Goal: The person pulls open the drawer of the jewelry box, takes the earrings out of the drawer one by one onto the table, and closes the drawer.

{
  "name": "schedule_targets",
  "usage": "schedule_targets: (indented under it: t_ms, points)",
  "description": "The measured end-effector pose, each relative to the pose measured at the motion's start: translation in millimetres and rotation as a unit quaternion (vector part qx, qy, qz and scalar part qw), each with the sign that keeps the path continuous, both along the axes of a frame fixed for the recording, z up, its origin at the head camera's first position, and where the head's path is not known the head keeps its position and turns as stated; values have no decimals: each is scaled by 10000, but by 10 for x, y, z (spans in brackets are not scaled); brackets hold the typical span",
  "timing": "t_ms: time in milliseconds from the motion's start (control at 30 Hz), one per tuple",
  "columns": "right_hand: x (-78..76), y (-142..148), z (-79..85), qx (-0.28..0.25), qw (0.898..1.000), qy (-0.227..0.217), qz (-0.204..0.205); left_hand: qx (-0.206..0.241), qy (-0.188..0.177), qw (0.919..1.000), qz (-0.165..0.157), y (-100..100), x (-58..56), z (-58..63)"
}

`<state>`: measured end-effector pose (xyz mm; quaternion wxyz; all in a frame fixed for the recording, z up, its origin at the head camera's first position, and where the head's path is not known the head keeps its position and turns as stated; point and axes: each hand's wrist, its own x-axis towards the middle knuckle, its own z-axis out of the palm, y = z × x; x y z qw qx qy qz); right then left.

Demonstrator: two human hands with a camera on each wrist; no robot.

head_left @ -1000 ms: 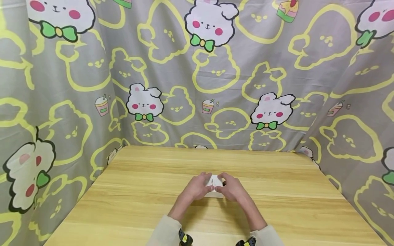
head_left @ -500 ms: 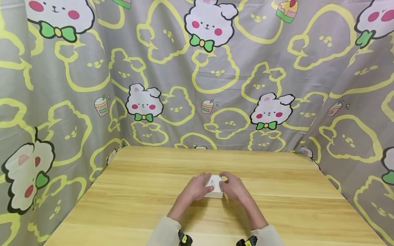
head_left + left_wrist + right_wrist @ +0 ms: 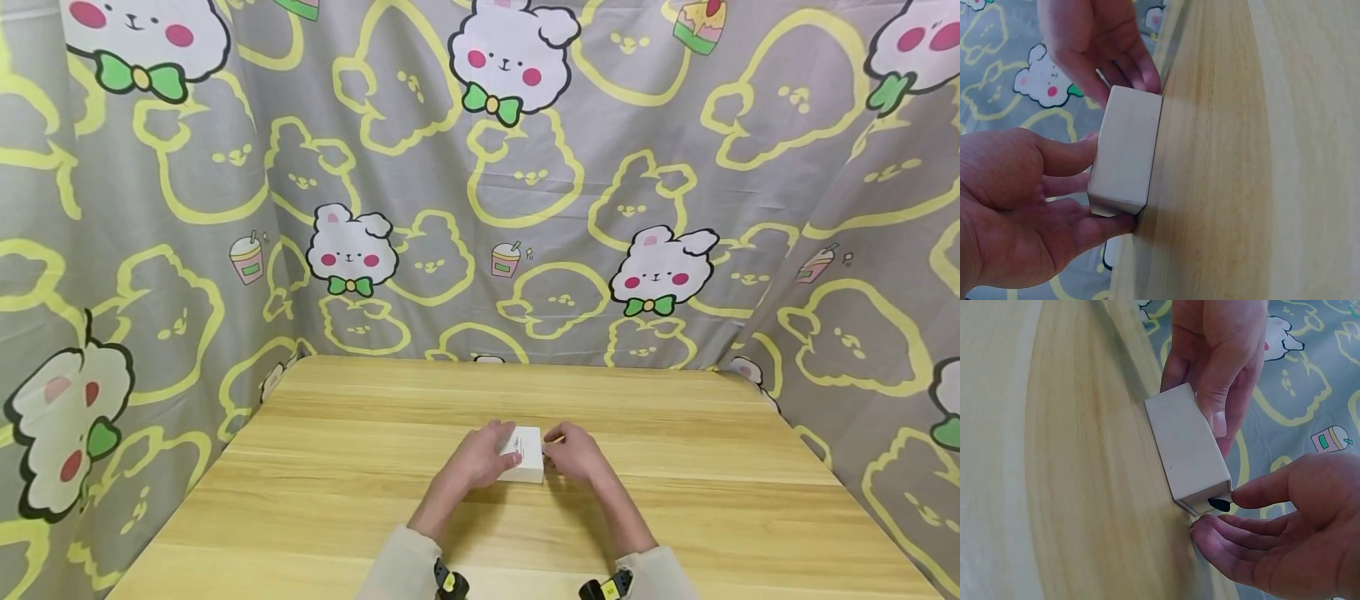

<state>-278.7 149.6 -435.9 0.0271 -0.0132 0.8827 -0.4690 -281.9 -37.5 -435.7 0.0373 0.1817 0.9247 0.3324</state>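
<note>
A small white box with dark lettering on its top lies on the wooden table. My left hand grips its left part, thumb on the near side and fingers around the far side, as the left wrist view of the box shows. At the right end, a short black tab sticks out of the box. Beside that end is my right hand, fingers bent. In the right wrist view its thumb is at the tab and the box edge, with a gap to the fingers below.
The pale wooden table extends around the box on all sides. Grey curtains with yellow outlines and white cartoon animals hang behind it and along both sides. Black-and-yellow devices are strapped at both wrists.
My right hand has drawn back from the top of the box to its right end, so more of the lid shows. The left hand and the box stay in place.
</note>
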Motion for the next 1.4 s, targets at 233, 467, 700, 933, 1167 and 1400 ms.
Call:
schedule_targets:
  t_ms: [233, 467, 700, 933, 1167, 1400]
  points:
    - [-19, 19, -40, -263, 9995, -170, 38, 20, 22, 10000, -4, -6, -4, -8]
    - [-22, 10, -58, -456, 9986, -259, -5, -33, -28, 10000, 43, 5, 5, 4]
    - [-26, -8, -91, -459, 9987, -172, -111, -32, -72, 9999, 100, 12, 15, 23]
    - [-14, -19, -103, -641, 9978, -63, -183, -79, 71, 9999, 69, 11, 15, 15]
    - [-16, -4, -107, -721, 9972, -76, -171, -92, 61, 9999, 61, 11, 18, 18]
    - [-25, 5, -113, -757, 9970, -119, -136, -50, -2, 9999, 88, 7, 20, 19]
